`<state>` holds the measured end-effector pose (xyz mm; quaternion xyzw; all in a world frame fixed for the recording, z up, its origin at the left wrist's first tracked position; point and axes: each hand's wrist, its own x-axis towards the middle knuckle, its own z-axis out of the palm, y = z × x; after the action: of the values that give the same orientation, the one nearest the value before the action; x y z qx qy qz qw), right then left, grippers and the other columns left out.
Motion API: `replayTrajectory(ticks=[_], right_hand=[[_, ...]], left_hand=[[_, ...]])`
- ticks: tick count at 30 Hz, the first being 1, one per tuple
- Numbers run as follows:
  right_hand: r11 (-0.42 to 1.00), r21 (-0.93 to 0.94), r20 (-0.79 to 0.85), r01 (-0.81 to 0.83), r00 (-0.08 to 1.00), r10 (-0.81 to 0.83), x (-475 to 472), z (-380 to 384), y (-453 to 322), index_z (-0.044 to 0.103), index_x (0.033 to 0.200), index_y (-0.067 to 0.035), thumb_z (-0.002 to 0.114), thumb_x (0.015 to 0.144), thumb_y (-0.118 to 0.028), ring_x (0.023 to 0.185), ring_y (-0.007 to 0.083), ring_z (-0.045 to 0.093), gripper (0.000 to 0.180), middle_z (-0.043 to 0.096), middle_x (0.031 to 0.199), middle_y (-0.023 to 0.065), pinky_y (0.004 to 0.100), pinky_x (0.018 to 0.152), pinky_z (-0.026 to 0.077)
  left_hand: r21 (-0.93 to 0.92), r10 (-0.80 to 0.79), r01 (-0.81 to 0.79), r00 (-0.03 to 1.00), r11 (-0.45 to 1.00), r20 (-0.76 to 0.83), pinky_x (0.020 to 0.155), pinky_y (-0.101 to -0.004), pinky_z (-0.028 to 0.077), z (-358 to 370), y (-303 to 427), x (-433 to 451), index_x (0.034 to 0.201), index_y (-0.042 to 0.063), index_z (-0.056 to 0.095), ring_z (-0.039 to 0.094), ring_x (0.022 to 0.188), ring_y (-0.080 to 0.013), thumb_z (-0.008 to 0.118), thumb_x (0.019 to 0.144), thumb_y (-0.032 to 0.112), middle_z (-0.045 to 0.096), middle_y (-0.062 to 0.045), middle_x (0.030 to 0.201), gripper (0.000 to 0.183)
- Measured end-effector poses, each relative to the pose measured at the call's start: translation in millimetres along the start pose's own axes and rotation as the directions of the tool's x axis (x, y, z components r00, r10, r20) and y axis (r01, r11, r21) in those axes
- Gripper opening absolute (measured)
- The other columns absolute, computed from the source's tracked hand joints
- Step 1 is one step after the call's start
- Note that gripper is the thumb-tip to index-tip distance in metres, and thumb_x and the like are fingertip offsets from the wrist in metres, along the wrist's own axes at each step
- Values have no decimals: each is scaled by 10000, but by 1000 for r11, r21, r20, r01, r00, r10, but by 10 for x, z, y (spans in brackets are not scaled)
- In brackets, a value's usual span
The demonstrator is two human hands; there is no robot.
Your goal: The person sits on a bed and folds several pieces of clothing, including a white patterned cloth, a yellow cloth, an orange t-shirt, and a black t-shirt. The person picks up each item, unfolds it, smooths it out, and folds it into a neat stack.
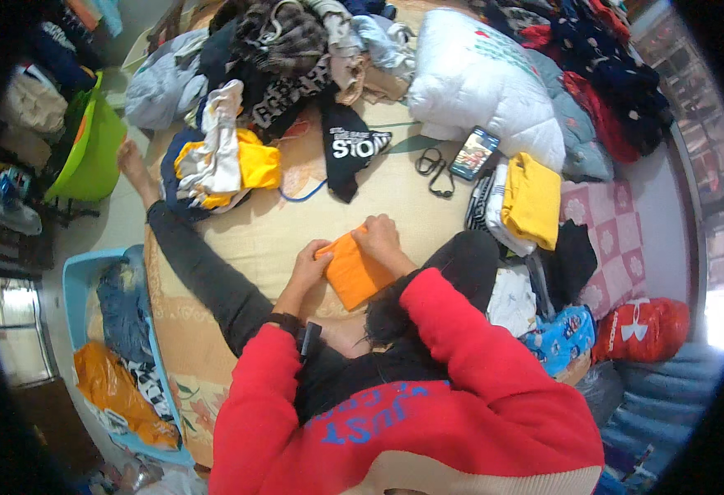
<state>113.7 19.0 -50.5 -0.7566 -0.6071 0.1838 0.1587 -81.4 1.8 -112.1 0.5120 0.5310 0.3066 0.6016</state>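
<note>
A folded orange cloth, flat and roughly rectangular, is held between my two hands above the mat. My left hand grips its left upper corner, thumb on top. At the upper right edge, my right hand has its fingers closed on the fabric. Beyond them lies a black printed garment. To the right stands a stack of folded clothes with a yellow folded cloth on top. A bunched yellow, white and navy garment lies to the left.
A smartphone and a black cord lie beside a white quilt. Heaped clothes cover the far side. On the floor at left are a light-blue tub and a green tub. A red bag sits at right.
</note>
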Motion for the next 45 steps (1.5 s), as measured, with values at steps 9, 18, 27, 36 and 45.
replayTrajectory(ticks=[9,18,27,36,45], right_hand=[[976,220,-36,5,999,3,5,-12,90,653,779,0,708,760,-271,843,377,617,277,630,888,227,453,750,494],[962,274,85,12,996,-36,-63,-78,143,615,796,-22,717,762,-254,759,334,642,256,646,774,184,419,695,503],[951,309,-135,25,991,18,-87,-14,256,608,796,-13,685,791,-185,698,337,636,188,638,727,174,412,645,501],[979,188,-203,82,978,-43,-162,-74,153,580,878,5,634,805,-99,930,377,585,138,613,989,212,423,791,474],[789,298,-123,537,842,-526,-541,173,-175,486,1257,43,558,897,-230,1278,390,396,457,465,1317,246,438,1091,302]], left_hand=[[190,55,-48,998,981,-29,751,-311,502,51,57,99,972,-2,643,630,814,-193,673,834,180,667,-107,887,231],[197,90,-88,996,977,0,758,-339,504,59,43,174,971,7,677,638,835,-240,678,819,187,662,-148,885,236],[463,148,-56,975,884,-165,771,-382,503,207,233,128,938,10,673,633,869,-307,701,815,273,649,-188,918,292],[592,163,-15,967,805,-198,770,-417,488,247,404,50,848,16,635,591,877,-347,739,781,265,609,-205,916,278],[794,355,-207,935,571,-11,1127,-551,131,457,315,-211,1404,34,361,267,1376,-344,499,909,325,357,-166,1441,590]])
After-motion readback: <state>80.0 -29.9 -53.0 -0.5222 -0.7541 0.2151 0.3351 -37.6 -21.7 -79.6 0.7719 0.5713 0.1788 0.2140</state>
